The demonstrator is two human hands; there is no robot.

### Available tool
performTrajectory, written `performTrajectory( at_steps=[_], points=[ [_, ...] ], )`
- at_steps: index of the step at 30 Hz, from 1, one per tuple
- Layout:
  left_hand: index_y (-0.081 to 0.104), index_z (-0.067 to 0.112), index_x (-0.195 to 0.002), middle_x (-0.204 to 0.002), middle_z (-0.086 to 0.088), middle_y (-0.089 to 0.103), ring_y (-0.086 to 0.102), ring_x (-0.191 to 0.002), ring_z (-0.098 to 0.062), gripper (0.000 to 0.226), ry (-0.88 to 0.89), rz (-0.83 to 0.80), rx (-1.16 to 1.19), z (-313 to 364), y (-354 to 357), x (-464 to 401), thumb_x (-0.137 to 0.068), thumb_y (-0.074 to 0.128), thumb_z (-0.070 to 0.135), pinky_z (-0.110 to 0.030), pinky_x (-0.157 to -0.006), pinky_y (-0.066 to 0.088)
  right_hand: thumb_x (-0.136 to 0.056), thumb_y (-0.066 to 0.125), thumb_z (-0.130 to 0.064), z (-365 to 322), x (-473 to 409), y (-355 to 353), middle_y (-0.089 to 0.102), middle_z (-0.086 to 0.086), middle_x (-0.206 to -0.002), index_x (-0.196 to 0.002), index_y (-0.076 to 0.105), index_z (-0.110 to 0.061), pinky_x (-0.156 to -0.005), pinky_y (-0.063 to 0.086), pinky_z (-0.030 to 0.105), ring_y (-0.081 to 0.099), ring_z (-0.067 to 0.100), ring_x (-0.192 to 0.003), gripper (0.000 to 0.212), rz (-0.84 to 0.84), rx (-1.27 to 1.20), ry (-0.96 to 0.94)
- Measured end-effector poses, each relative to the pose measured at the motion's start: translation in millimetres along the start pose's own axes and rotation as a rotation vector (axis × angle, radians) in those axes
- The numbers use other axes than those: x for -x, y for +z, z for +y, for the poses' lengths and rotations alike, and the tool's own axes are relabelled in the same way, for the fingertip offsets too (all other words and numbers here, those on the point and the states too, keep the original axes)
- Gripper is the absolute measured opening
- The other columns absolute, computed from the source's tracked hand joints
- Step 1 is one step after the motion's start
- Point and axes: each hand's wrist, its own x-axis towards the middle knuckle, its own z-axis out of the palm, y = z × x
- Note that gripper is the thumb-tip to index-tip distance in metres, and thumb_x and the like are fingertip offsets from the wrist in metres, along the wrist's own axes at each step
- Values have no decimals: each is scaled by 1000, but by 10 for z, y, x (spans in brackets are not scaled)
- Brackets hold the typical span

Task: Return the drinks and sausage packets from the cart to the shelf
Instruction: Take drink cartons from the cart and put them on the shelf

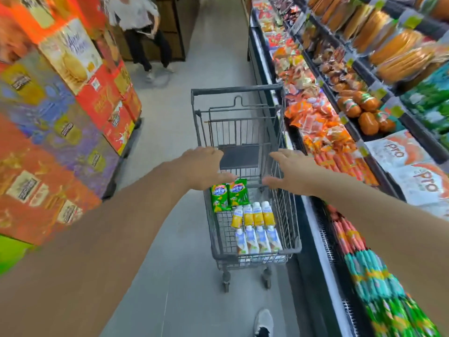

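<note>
Drinks (257, 227) and sausage packets (229, 194) lie in cart (295, 229) below spread, empty hands (206, 169).

A single head-worn wide-angle view looks forward and steeply down a shop aisle. The cart (245, 181) sits close ahead, centre frame. Shelves (359, 113) run along its right edge.

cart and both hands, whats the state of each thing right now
cart: upright in the aisle beside the shelf, still loaded
green sausage packets: two, side by side in the cart
yellow drink cartons: four in a row in the cart
white drink cartons: four in a row in the cart
left hand: open, above the cart, holding nothing
right hand: open, above the cart, holding nothing
</note>
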Motion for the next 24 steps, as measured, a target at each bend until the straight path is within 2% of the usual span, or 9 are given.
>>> performTrajectory(
  at_steps=[5,9,16,19,24],
  points=[
    [29,10,-149,-151,-12,36,34,-138,-30,86,-42,-78,51,-9,343,-402,-88,41,70,-46,-111,33,-86,48,-69,101,-534,313,30,9,-155,-152,24,-15,-112,32,49,33,35,-140,89,-72,-20,-73],
    [34,11,-146,-147,-12,40,39,-134,-29,82,-40,-139,110,-93,705,-657,-88,44,69,-45,-110,34,-86,48,-69,93,-855,663,33,9,-153,-149,28,-14,-110,34,49,35,35,-137,85,-152,-20,-85],
    [41,11,-138,-141,-13,45,43,-129,-31,78,20,-268,136,-279,1359,-1119,-88,42,71,-45,-106,38,-88,48,-66,92,-1164,1281,33,8,-153,-150,28,-15,-108,35,48,36,34,-137,83,-252,-47,-3],
    [39,10,-142,-143,-13,44,42,-131,-30,79,59,-302,205,-281,1686,-1307,-89,43,69,-43,-108,37,-90,48,-63,118,-1250,1591,31,6,-155,-152,25,-16,-112,32,47,32,31,-140,82,-296,-90,50],
    [40,11,-141,-141,-12,46,43,-129,-30,77,96,-393,297,-115,2345,-1543,-89,46,67,-42,-107,37,-90,52,-60,197,-1447,2203,45,7,-143,-144,36,-15,-102,41,44,45,31,-129,72,-363,-131,97]
  ],
)
